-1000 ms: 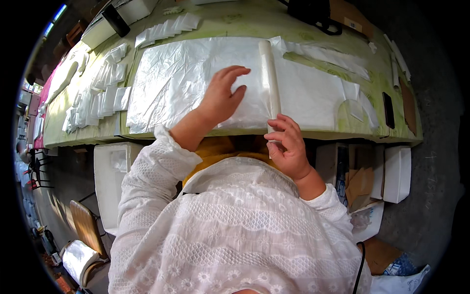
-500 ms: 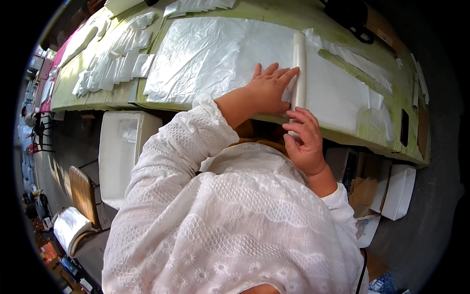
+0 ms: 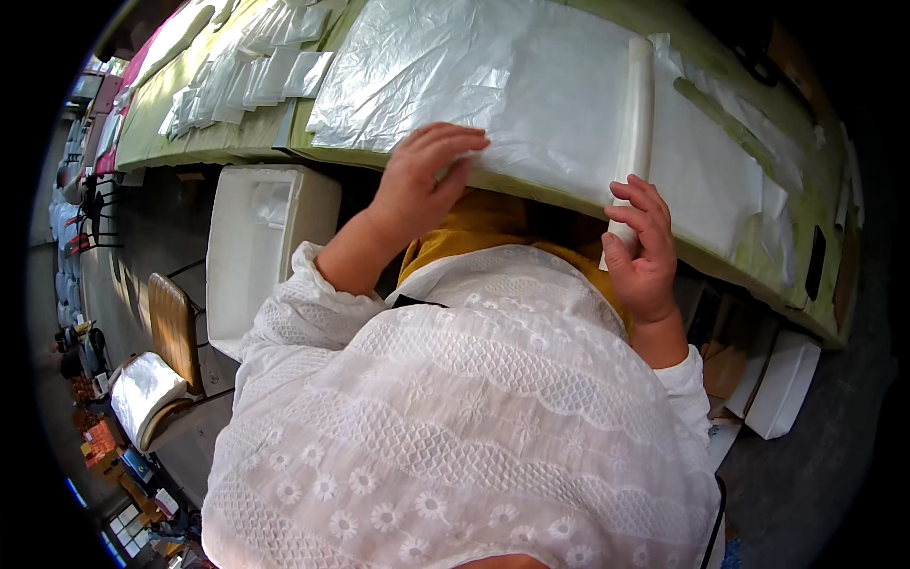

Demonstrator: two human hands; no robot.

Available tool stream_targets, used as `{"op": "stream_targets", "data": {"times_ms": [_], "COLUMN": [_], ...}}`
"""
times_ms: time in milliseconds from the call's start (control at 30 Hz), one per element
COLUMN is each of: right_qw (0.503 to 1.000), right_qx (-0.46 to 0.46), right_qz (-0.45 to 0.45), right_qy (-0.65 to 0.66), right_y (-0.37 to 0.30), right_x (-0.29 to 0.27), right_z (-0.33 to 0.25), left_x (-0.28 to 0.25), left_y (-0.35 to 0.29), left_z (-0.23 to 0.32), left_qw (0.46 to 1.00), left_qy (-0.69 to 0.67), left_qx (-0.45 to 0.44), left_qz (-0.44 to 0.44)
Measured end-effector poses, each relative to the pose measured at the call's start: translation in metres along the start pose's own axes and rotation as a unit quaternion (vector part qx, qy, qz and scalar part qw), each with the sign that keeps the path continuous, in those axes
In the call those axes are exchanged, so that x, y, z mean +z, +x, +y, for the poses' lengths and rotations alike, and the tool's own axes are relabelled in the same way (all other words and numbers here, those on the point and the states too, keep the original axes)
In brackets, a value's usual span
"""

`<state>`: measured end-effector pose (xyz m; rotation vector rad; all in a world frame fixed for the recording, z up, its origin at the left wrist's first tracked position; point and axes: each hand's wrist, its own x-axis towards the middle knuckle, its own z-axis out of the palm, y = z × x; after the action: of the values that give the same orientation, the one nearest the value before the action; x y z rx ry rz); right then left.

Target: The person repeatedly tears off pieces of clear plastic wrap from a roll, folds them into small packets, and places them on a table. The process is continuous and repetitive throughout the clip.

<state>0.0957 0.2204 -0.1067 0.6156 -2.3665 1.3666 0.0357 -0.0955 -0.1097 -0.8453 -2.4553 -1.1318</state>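
Observation:
A long white roller tube (image 3: 637, 104) lies across sheets of clear plastic film (image 3: 417, 76) on the table, its near end sticking out past the front edge. My right hand (image 3: 646, 248) is curled around that near end, with fingers on top and the thumb alongside. Left of it, my left hand (image 3: 422, 180) hovers just by the table edge, off the film, its fingers stretched out and slightly bent with nothing in them. Flat whitish film (image 3: 697, 180) also spreads to the right of the tube.
The green-covered table (image 3: 218, 142) carries several folded plastic pieces (image 3: 251, 81) at left. A white foam box (image 3: 318, 204) stands below the edge, near a wooden-backed chair (image 3: 173, 327). A dark flat object (image 3: 815, 263) lies at the table's right end, above a white bin (image 3: 785, 384).
My left hand has lifted off the film beside the tube and drawn back left toward me. My right hand stays at the tube's near end. The view has shifted.

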Motion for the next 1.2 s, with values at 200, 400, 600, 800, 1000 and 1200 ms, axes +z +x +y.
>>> {"op": "stream_targets", "data": {"times_ms": [200, 400, 600, 800, 1000, 1200], "right_qw": [1.0, 1.0, 0.999, 0.995, 0.993, 0.993], "right_qx": [-0.011, 0.001, -0.005, -0.001, -0.034, -0.039], "right_qz": [-0.016, -0.011, -0.025, -0.057, -0.071, -0.102], "right_qy": [-0.017, -0.017, -0.036, -0.084, -0.088, -0.045], "right_y": [0.004, 0.005, 0.003, 0.01, 0.019, 0.017], "right_x": [-0.002, 0.002, -0.002, 0.002, 0.005, 0.001], "right_z": [-0.004, -0.003, -0.002, -0.013, -0.02, -0.021], "left_x": [-0.031, -0.028, 0.001, 0.058, 0.106, 0.107], "left_y": [0.054, 0.108, 0.11, 0.101, 0.121, 0.118], "left_z": [-0.074, -0.122, -0.08, 0.028, 0.058, 0.052], "left_qw": [0.968, 0.945, 0.966, 0.982, 0.947, 0.986], "left_qy": [0.215, 0.09, -0.055, -0.144, -0.16, 0.068], "left_qx": [-0.038, -0.316, -0.199, 0.085, -0.099, 0.037], "left_qz": [-0.125, 0.004, 0.158, -0.087, -0.26, -0.145]}}
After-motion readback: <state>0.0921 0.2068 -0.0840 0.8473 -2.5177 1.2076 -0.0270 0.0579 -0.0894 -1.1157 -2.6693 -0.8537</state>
